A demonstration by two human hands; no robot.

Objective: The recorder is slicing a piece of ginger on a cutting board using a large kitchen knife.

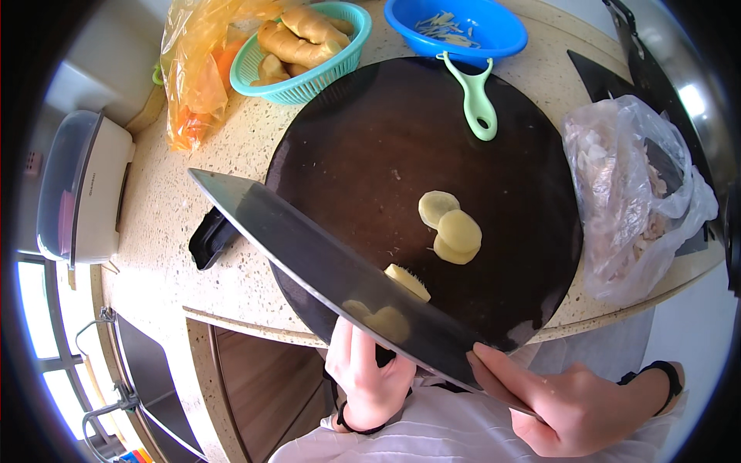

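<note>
My right hand point(567, 397) is closed on the handle of a wide cleaver point(309, 251), at the lower right. The blade slants up to the left across the near side of a dark round chopping board point(355, 162). My left hand point(370, 378) is at the near face of the blade, its fingers bent upward; the blade hides the fingertips and anything they may hold. Just beyond the blade, against its far face, lies a pale yellow ginger slice point(407, 282). Several more round ginger slices point(459, 231) overlap in the middle of the board, and the polished steel mirrors some.
A light green peeler point(477, 104) rests on the board's far edge, by a blue basin point(498, 48) of pale shreds. A turquoise basket point(328, 83) of ginger roots point(297, 42) and an orange plastic bag point(193, 85) stand far left. A clear plastic bag point(629, 193) lies right.
</note>
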